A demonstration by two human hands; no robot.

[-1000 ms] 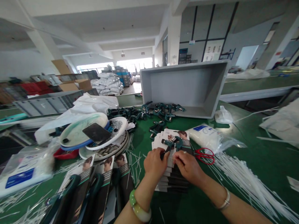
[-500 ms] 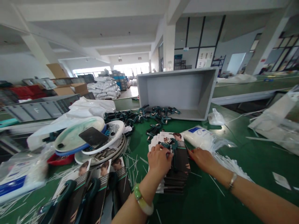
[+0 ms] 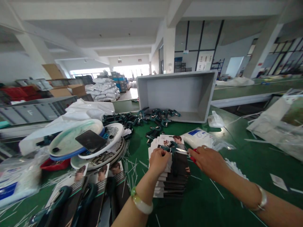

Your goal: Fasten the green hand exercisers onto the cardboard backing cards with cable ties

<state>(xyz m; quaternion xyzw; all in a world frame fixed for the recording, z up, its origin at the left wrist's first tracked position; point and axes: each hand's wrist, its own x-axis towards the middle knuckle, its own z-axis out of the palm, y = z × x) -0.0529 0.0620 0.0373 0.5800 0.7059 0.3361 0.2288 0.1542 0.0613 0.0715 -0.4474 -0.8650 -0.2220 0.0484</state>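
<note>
A stack of printed cards [image 3: 163,181] stands in the middle, with a dark green and black hand tool [image 3: 174,159] lying on its top card. At the upper left of that card, my left hand [image 3: 159,160] is closed in a pinch beside the tool's head; what its fingertips hold is too small to make out. My right hand [image 3: 209,160] grips red-handled scissors [image 3: 193,155]. Their metal blades point left and reach over the card to the tool. Three more carded hand tools [image 3: 88,192] lie at the front left.
Behind the stack, more dark green tools [image 3: 123,119] lie heaped before a grey crate [image 3: 176,94] turned on its side. Round lids [image 3: 75,137] with metal parts and a phone [image 3: 91,140] sit left. White plastic strips [image 3: 132,168] are scattered about; a plastic bag [image 3: 200,137] lies right.
My right hand has risen and brought the scissors from beside the stack over its top card. My left hand stays at the tool. The view has shifted slightly.
</note>
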